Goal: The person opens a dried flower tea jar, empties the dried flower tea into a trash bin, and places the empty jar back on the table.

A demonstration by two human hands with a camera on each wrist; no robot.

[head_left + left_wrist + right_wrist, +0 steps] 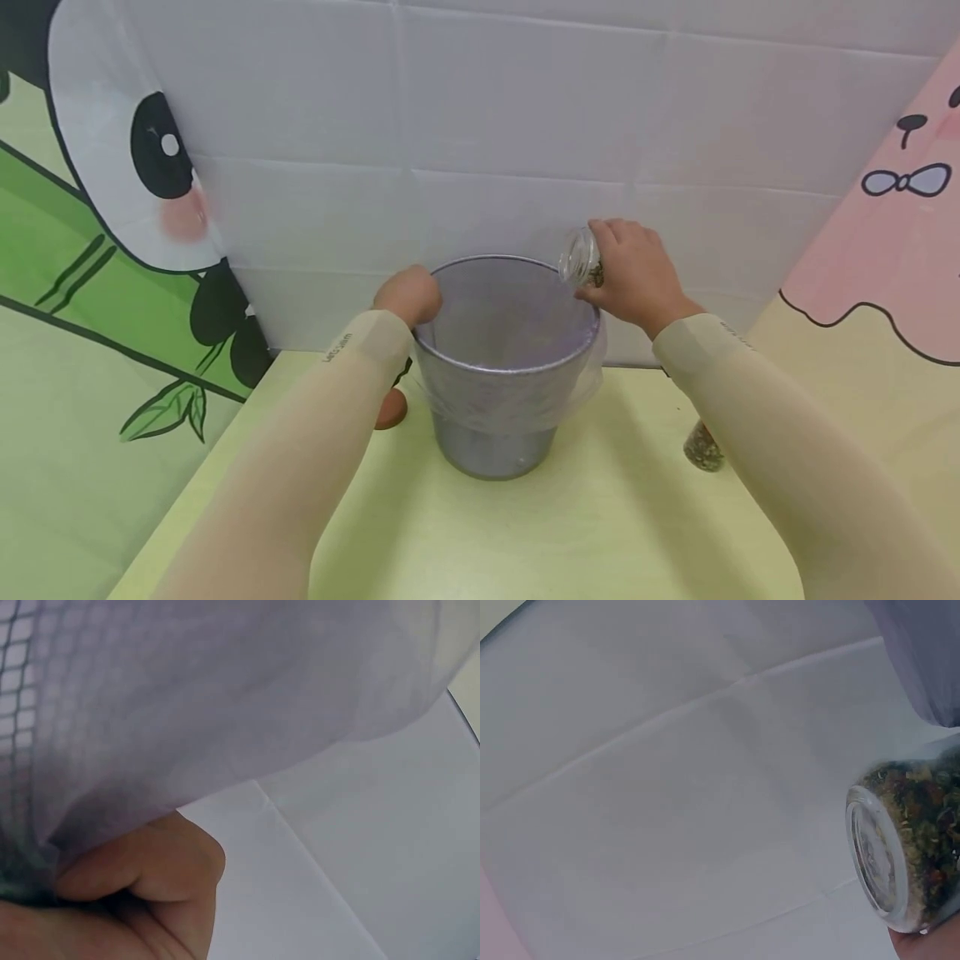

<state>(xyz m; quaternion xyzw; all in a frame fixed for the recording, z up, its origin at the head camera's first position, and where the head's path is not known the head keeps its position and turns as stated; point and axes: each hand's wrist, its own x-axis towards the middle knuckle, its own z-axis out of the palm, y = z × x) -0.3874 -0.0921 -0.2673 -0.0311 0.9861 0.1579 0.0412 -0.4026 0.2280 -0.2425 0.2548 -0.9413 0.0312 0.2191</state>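
A grey mesh wastebasket (491, 454) stands upright on the table, with a thin translucent bag (487, 404) lining it and folded over its rim. At the left side of that rim my left hand (408, 296) grips the basket, its fingers curled over the bag-covered edge. My right hand (636, 271) holds a clear glass jar (579, 260) on its side at the basket's right rim, mouth towards the opening. A dried mix of green, brown and reddish bits fills the jar (926, 832) near its base in the right wrist view. The basket's bottom is hidden.
Another jar with dried bits (703, 450) lies on the pale yellow table (480, 550), partly behind my right forearm. A reddish-brown rounded object (391, 410) shows beside my left forearm. Close behind the basket is a white panelled wall (510, 100), with cartoon-printed sheets at both sides.
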